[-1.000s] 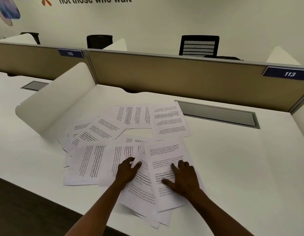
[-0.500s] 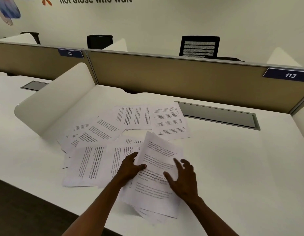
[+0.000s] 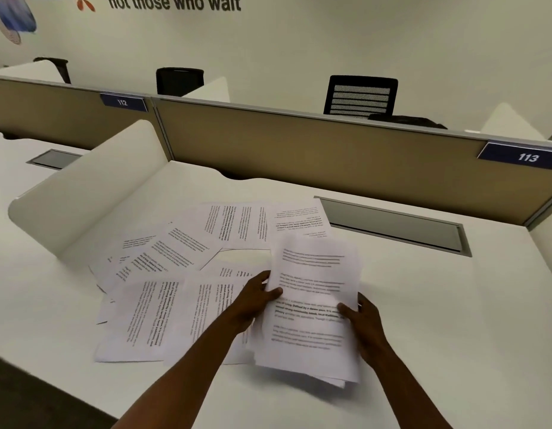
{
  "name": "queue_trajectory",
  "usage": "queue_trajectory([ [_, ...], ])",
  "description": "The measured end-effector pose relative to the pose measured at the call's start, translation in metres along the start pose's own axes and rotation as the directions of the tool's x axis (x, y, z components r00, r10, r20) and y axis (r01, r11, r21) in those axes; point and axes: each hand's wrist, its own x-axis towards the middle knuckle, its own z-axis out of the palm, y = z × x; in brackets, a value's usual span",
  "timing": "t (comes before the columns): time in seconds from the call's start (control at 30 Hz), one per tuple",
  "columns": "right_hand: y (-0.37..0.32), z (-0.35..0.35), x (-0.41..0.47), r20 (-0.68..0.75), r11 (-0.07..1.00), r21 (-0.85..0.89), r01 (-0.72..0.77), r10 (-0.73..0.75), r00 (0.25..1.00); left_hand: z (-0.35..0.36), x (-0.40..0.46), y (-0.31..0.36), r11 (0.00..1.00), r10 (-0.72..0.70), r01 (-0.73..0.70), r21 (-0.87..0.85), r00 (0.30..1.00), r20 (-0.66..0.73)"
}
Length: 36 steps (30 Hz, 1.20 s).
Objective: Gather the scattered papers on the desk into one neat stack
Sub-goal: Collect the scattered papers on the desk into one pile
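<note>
A small bundle of printed sheets (image 3: 312, 308) is lifted off the white desk (image 3: 454, 320), tilted up toward me. My left hand (image 3: 256, 297) pinches its left edge and my right hand (image 3: 360, 317) grips its right edge. Several more printed papers lie scattered flat to the left and behind: two overlapping sheets (image 3: 144, 317) near my left forearm, a fanned group (image 3: 157, 252) further left, and two sheets (image 3: 237, 226) near the back, one partly hidden by the held bundle.
A curved white divider (image 3: 82, 193) stands at the left of the desk. A tan partition (image 3: 330, 150) with labels 112 and 113 runs along the back. A grey cable hatch (image 3: 395, 227) is set in the desk at right. The front edge is near my elbows.
Both hands were pressed flat on the nearest sheets; they have since gripped them at the sides and raised them off the desk, shifting slightly right.
</note>
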Motion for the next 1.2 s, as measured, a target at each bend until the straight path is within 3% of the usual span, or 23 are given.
queue_trajectory([
  [0.07,-0.001,-0.009,0.006,-0.050,1.000,0.026,-0.007,0.008,0.999,0.008,0.015,0.001,0.970,0.034,-0.018,0.241,0.998,-0.062],
  [0.17,0.005,-0.028,0.014,-0.152,0.993,0.105,-0.054,0.069,0.986,0.012,0.041,0.002,0.817,0.175,-0.036,0.575,0.966,-0.189],
  [0.27,0.012,-0.045,0.014,-0.238,0.982,0.179,-0.065,0.107,0.965,0.010,0.068,-0.002,0.570,0.296,-0.102,0.815,0.951,-0.088],
  [0.4,0.017,-0.060,0.010,-0.287,0.966,0.244,-0.079,0.150,0.946,0.016,0.094,-0.006,0.186,0.121,-0.086,0.979,0.991,0.064],
  [0.47,0.016,-0.066,0.011,-0.295,0.965,0.249,-0.079,0.153,0.943,0.024,0.097,-0.013,0.104,0.077,-0.101,0.989,0.993,0.093],
  [0.63,0.014,-0.078,0.014,-0.307,0.953,0.290,-0.085,0.176,0.935,0.032,0.097,-0.026,-0.012,0.193,-0.145,0.989,0.970,0.145],
  [0.93,0.021,-0.079,0.006,-0.297,0.930,0.361,-0.070,0.186,0.937,0.045,0.085,-0.026,-0.254,0.237,-0.204,0.946,0.935,0.265],
  [1.03,0.019,-0.081,0.001,-0.257,0.928,0.366,-0.069,0.172,0.951,0.046,0.078,-0.021,-0.198,0.289,-0.206,0.958,0.922,0.258],
  [1.2,0.012,-0.081,-0.003,-0.199,0.943,0.325,-0.075,0.146,0.969,0.045,0.059,-0.001,0.031,0.513,-0.194,0.980,0.845,0.151],
])
